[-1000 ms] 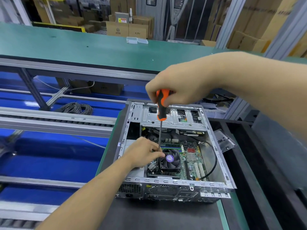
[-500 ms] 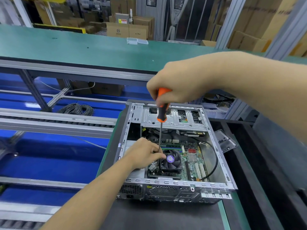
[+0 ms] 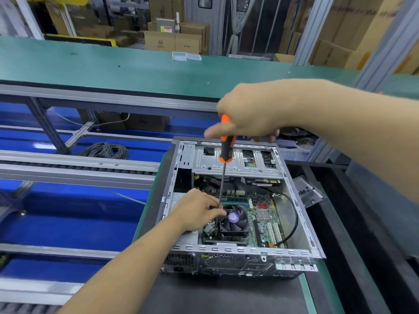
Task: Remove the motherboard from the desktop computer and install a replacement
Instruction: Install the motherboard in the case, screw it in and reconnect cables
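At centre frame the motherboard sits in the open case; right hand grips the screwdriver, left hand pinches its shaft. Stiff, fragile board (likely): lift by edges.

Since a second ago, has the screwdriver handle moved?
Barely: the screwdriver handle, gripped by the right hand, stays over the case's drive bay, tilting slightly more rightward.

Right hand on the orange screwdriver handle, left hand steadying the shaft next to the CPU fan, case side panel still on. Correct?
Not quite. The head view shows the case open, side panel off, motherboard exposed. The rest holds: right hand grips the orange screwdriver handle, left hand steadies the shaft beside the CPU fan.
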